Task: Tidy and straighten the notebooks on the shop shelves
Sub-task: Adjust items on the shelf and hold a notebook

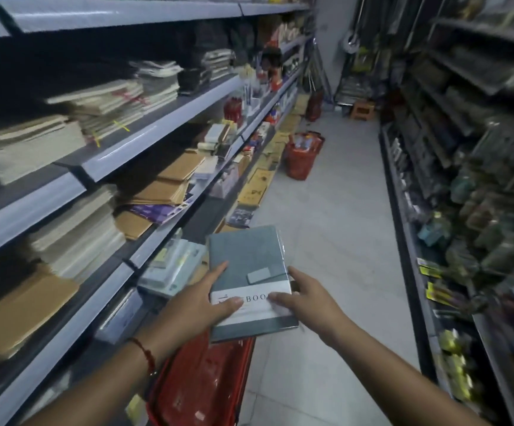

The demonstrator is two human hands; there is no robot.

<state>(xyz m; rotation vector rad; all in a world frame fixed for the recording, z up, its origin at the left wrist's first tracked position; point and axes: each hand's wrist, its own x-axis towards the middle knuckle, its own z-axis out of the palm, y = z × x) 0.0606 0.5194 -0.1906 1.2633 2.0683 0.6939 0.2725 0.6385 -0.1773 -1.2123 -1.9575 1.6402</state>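
Both hands, left [201, 298] & right [306, 298], grip grey plastic-wrapped notebook w/ white band [249, 281] over red basket [200, 382].

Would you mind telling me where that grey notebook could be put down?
Bare floor lies between the red basket and right-hand racks. The left shelves are crowded with stacks; both hands hold the notebook.

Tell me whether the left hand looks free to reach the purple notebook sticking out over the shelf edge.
Probably not yet: the left hand grips the grey notebook, as does the right hand. The path up to the purple notebook looks open.
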